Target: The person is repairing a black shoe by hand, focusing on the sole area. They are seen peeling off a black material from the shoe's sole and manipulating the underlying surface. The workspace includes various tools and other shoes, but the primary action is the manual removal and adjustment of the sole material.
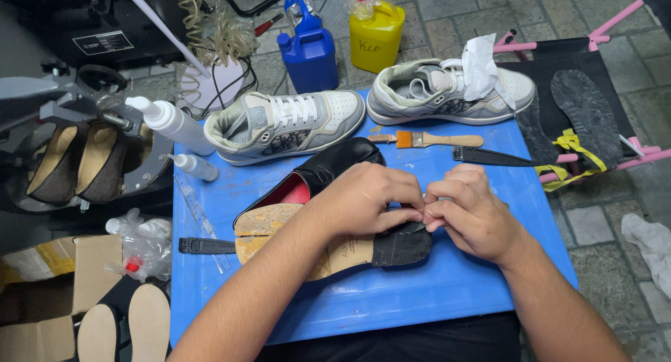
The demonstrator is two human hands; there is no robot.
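Sole (328, 247) looks light, stiff, with a soft black heel patch; left hand (363, 198) and right hand (472, 212) pinch its edge.

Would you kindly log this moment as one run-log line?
left hand: pressing shoe sole | right hand: pinching black heel patch | surface: blue table | nearby: paintbrush

Bright, even overhead light, soft shadows, mild glare on the blue table (447, 292), slight edge distortion, corners perhaps softer.
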